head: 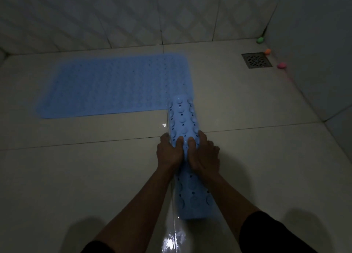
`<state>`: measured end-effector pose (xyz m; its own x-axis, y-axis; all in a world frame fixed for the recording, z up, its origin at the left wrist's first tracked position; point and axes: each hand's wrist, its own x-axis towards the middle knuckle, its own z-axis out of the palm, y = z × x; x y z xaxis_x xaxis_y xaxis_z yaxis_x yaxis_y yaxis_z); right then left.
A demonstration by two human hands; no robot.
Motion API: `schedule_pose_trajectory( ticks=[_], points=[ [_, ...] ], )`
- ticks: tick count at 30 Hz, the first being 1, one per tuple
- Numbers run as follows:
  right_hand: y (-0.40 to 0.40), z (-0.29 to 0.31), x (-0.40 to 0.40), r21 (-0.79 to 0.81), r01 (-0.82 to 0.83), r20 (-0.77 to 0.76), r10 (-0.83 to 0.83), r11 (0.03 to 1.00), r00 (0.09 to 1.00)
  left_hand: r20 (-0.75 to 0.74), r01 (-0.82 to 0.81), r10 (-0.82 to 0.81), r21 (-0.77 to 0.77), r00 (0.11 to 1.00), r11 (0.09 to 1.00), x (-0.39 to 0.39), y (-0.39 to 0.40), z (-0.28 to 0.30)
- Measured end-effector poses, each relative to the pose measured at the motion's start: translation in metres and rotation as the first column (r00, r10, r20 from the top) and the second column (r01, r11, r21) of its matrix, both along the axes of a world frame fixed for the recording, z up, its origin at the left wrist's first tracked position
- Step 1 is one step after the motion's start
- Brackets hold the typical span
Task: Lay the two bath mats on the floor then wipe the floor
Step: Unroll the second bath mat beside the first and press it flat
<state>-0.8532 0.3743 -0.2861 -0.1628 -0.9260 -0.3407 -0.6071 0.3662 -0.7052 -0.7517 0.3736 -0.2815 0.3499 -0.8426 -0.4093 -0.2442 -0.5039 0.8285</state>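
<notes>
Wet patch: a glossy sheen on the floor (57,176) lies nearest me, between my forearms, along a tile joint.
My sleeves: dark cuffs end at both forearms, at the bottom edge of the view.
Rolled mat (185,153): a blue bath mat, rolled into a long tube, lies on the floor and runs straight away from me. Its suction cups and small holes face outward. Its near end sits just past the wet patch.
My left hand (169,151): it presses on the left side of the rolled mat about halfway along, fingers (179,141) curled over the top of the roll.
My right hand (203,153): it presses on the right side of the roll, just beside my left hand, fingers curled over the top and closed on the mat.
Far end of the roll: it touches, and seems to lie over, the near right corner of the flat mat.
Flat mat (114,87): the other blue bath mat lies spread out on the floor, its long side running left to right, near the tiled wall (114,14).
Floor drain (257,60): a square metal grate sits far right, well apart from both mats.
Small objects: a pink one (282,65), an orange one (267,51) and a green one (260,40) lie by the right wall, around the drain; I cannot tell what they are.
</notes>
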Motion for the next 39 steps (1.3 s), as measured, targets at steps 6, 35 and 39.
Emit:
schedule_pose_trajectory(
  ticks=[6,35,39],
  points=[
    [-0.003,0.012,0.008,-0.123,0.057,0.137,-0.04,0.991,0.99,0.073,-0.012,0.01,0.021,0.997,1.0,0.03,-0.004,0.003],
    [0.003,0.002,0.05,-0.157,-0.064,0.124,0.084,0.986,0.989,0.01,0.087,-0.088,0.067,0.996,0.994,0.079,0.005,0.006],
    [0.001,0.0,0.05,-0.169,-0.064,0.135,0.087,0.984,0.987,0.018,0.06,-0.061,0.059,0.998,0.996,0.078,0.006,0.007]
  ],
)
